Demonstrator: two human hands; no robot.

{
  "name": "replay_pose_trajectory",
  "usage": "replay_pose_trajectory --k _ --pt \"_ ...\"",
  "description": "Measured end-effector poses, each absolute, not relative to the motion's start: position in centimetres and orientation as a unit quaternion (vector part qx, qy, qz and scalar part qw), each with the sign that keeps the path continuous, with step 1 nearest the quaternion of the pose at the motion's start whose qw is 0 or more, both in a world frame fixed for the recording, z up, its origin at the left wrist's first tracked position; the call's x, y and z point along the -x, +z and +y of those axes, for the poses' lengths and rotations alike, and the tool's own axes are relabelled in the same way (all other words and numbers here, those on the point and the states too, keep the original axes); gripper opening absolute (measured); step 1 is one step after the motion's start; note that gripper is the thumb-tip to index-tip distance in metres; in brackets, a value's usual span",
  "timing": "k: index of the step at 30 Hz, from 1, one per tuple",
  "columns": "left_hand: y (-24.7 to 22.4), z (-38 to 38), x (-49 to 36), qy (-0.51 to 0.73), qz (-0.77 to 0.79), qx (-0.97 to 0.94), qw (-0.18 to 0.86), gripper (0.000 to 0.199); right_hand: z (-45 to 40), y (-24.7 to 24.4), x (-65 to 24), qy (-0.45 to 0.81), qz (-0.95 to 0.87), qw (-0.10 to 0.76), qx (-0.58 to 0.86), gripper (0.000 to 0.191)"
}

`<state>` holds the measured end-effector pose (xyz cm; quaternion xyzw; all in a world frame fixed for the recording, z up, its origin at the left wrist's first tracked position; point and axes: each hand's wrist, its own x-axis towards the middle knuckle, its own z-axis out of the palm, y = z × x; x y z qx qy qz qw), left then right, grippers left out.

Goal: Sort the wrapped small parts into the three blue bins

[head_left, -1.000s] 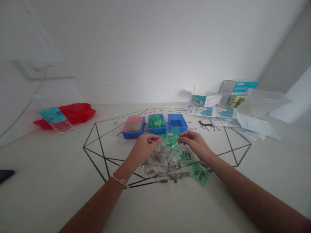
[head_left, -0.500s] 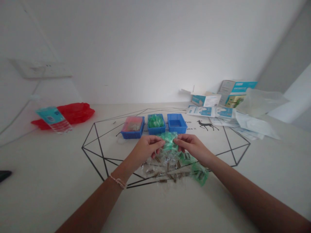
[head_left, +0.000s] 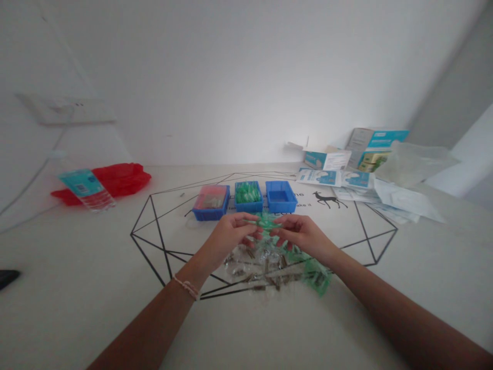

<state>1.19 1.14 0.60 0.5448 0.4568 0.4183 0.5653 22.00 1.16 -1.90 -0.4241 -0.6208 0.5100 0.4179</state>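
Observation:
Between my two hands is a small green plastic bag (head_left: 266,220), folded and partly covered by fingers. My left hand (head_left: 236,230) grips its left side with fingers and thumb closed. On the opposite side my right hand (head_left: 299,234) pinches the bag in the same way. Under and in front of the hands lies a pile of clear plastic packets (head_left: 265,264) with small brownish metal-looking pieces inside. Another green packet (head_left: 319,275) rests at the pile's right edge, by my right wrist.
Three blue bins stand in a row: one with pinkish plastic and small pieces (head_left: 210,201), one with green bags (head_left: 248,194), one showing its blue floor (head_left: 280,198). A bottle (head_left: 87,189) lies by a red bag (head_left: 127,179). Mask packets (head_left: 319,176) and boxes (head_left: 379,144) are right.
The green bag, spread flat between my hands before, is now crumpled or folded smaller. My right fingers have come over its near side, covering more of it.

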Motion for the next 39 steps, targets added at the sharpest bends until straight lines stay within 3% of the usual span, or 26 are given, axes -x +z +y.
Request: replay_pose_trajectory --k 4,11,14,21,32,39 --pt "0.2 1.5 -1.0 0.424 0.435 -0.584 0.538 0.029 1.7 -2.4 -22.2 0.479 -0.628 0.477 0.386 0.039" --pt "-0.1 1.8 -0.9 0.430 0.431 -0.610 0.507 0.033 1.6 -2.4 -21.9 0.464 -0.630 0.492 0.382 0.037" --pt "0.0 1.7 -1.1 0.407 0.458 -0.612 0.501 0.021 1.2 -2.0 -21.8 0.450 -0.640 0.473 0.405 0.032" --pt "0.2 1.5 -1.2 0.399 0.477 -0.620 0.479 0.030 0.8 -1.4 -21.7 0.443 -0.660 0.415 0.442 0.039" --pt "1.1 4.7 2.4 0.598 0.512 -0.485 0.380 0.033 1.2 -2.3 -21.6 0.450 -0.656 0.401 0.454 0.034" --pt "1.5 6.9 2.5 0.579 0.547 -0.492 0.352 0.018 1.1 -2.5 -21.7 0.444 -0.670 0.383 0.456 0.029"
